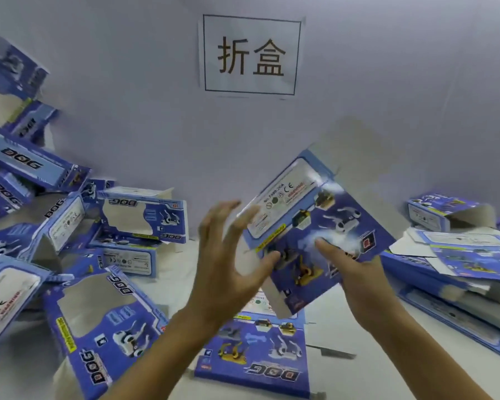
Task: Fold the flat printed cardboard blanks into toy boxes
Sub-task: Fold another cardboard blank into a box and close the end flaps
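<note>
The right hand (355, 272) gripped a tilted box (315, 226), its long axis rising rightward; the left hand (225, 255) was spread beside it.

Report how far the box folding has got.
Done: a heap of folded boxes lies on the left of the table. In hand: the right hand grips a half-formed box from below, while the left hand is spread open beside it, thumb near its edge. Left: a flat blank lies under the hands and a stack of blanks waits on the right.
</note>
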